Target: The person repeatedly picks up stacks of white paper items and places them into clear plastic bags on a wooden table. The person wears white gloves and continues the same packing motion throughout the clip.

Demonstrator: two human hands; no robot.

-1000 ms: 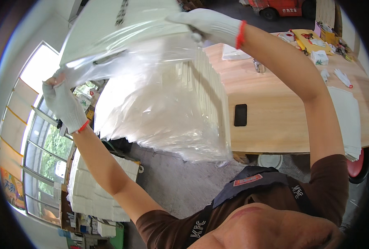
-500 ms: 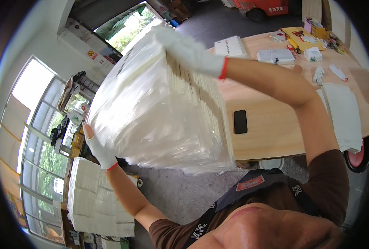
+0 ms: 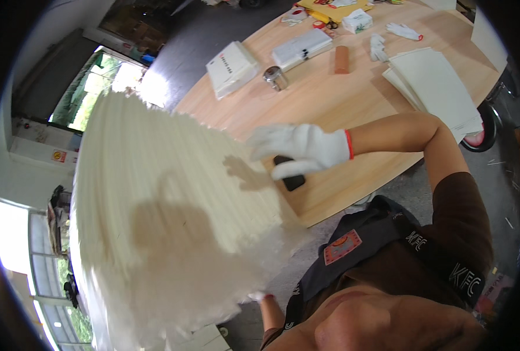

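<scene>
A large stack of cream sheets (image 3: 119, 158) fills the left half of the view, its layered edges facing me and crossed by shadows. White translucent plastic wrap (image 3: 93, 310) shows along its lower left. Just right of the stack, my right hand (image 3: 309, 146) in a white glove with a red cuff is raised over the table, fingers apart and holding nothing. Partly under it lies a black phone (image 3: 294, 182). My left hand (image 3: 256, 296), also gloved, is low beside the stack's bottom edge; its fingers are hidden, so its grip cannot be seen.
The wooden table (image 3: 353, 105) carries a white packet (image 3: 232, 67), a plastic-wrapped packet (image 3: 302, 48), a tape roll (image 3: 275, 78), a brown block (image 3: 341, 60), loose gloves (image 3: 405, 31), a tissue box (image 3: 357, 21) and white sheets (image 3: 438, 88). A wheel (image 3: 481, 131) stands beyond the right edge.
My right hand has come off the plastic-covered top, down and toward me. My left hand has dropped from the stack's left side to its lower edge. More bare sheet edges show; the view has turned.
</scene>
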